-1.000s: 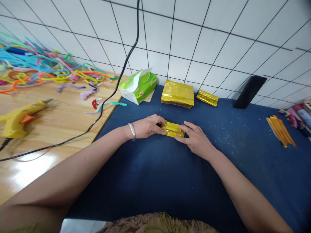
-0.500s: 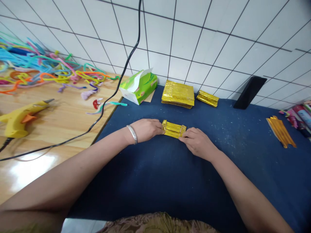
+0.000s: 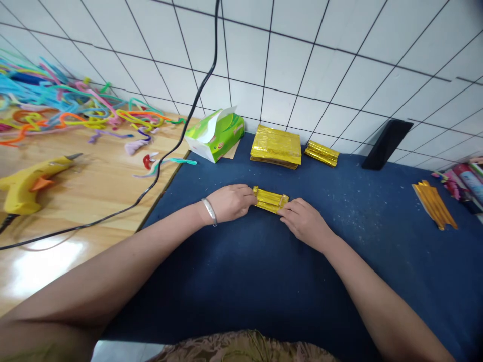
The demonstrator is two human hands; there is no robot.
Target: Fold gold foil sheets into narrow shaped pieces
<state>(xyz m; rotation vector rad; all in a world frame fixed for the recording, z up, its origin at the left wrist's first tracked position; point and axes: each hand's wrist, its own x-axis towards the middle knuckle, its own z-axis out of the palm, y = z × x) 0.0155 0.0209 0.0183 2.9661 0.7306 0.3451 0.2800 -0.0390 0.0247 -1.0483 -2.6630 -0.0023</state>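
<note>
A small folded piece of shiny gold paper [image 3: 269, 199] lies on the dark blue table cover [image 3: 245, 276], its creases running lengthwise. My left hand [image 3: 234, 202], with a silver bangle at the wrist, pinches its left end. At the opposite end, the fingers of my right hand [image 3: 302, 221] are closed on the lower right corner. Both fingertips partly hide the paper's ends. Behind it stands a stack of folded gold paper [image 3: 276, 143], with a smaller pleated gold piece [image 3: 322, 153] to its right. Another gold strip [image 3: 434, 205] lies far right.
A green tissue box [image 3: 222, 138] stands against the tiled wall. On the wooden table at left are a yellow glue gun [image 3: 28, 186] and tangled coloured pipe cleaners [image 3: 75, 108]. A black cable [image 3: 196, 98] hangs across the view. A black phone-like slab [image 3: 388, 144] leans on the wall.
My left hand has shifted very slightly to the right, its fingers reaching a little further over the gold paper. Both hands keep their hold on the ends.
</note>
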